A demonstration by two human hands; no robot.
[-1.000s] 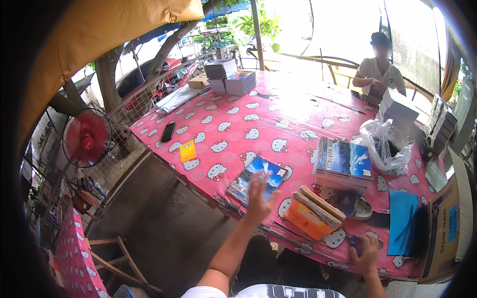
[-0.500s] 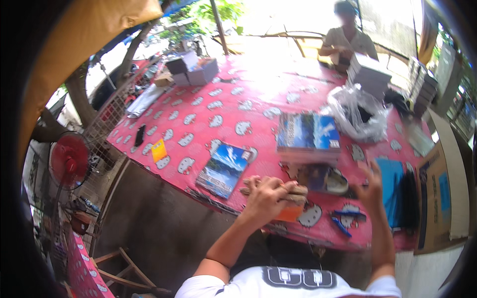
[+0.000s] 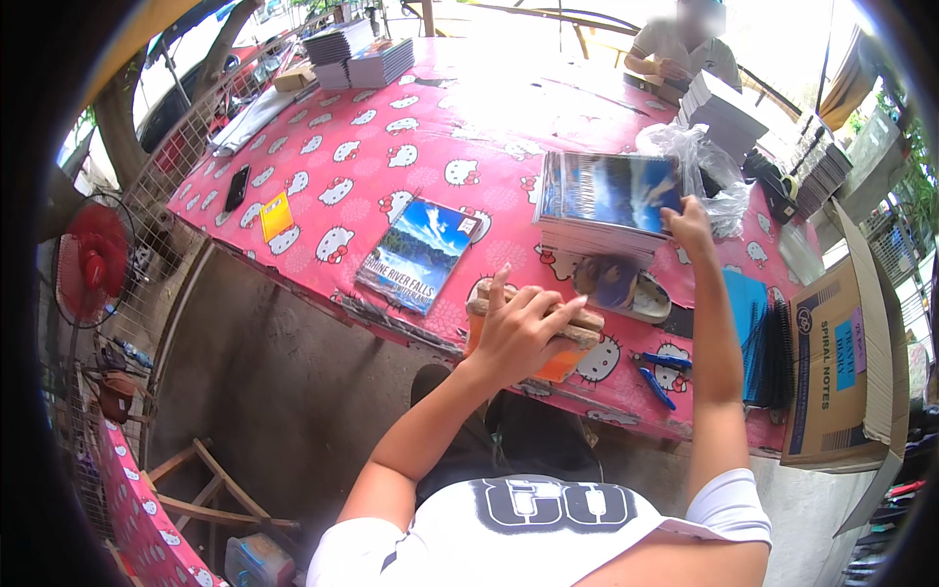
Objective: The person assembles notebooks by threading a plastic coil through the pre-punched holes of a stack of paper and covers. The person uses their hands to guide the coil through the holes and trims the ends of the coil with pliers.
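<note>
1. Left hand [image 3: 525, 331] covers the rough brown block [image 3: 587, 337] near the pink-covered counter's [image 3: 318, 147] near edge; grip cannot be told.
2. Right hand [image 3: 689, 227] has left the blue-handled pliers [image 3: 656, 388] loose, now touching the blue-covered book stack's [image 3: 602, 196] right side; grip unclear.

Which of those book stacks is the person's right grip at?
The blue-covered stack beside the plastic bag: the right grip is at its right edge. The far-left stacks and far-right stacks stand farther off.
</note>
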